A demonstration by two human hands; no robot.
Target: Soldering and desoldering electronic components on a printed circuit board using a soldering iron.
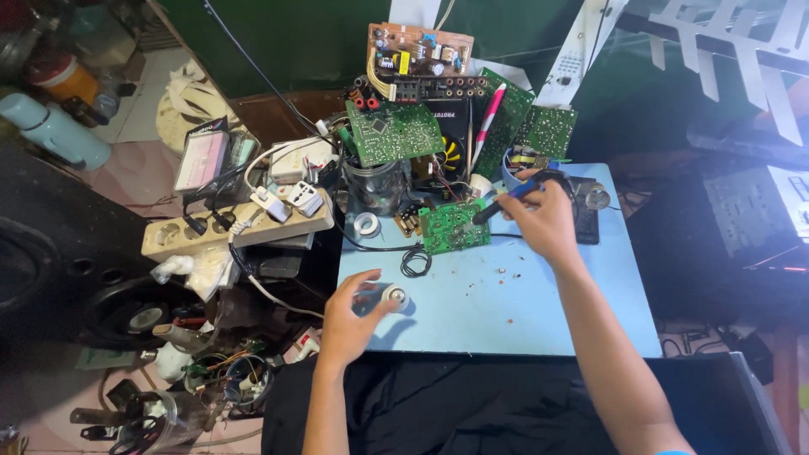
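Note:
My right hand [546,221] grips a blue-handled soldering iron [511,199], its dark tip pointing left onto a small green circuit board [453,226] that lies on the light blue table [539,312]. My left hand [352,313] rests at the table's near left edge, fingers closed around a small round silvery spool [393,297]. A black wire loop [415,263] lies between the board and the spool.
Several green and brown circuit boards [396,131] are piled at the table's far end. A white power strip [236,226] with plugs sits left, a solder roll [366,224] beside it. Black cloth [472,404] covers my lap. Cluttered parts fill the floor at left.

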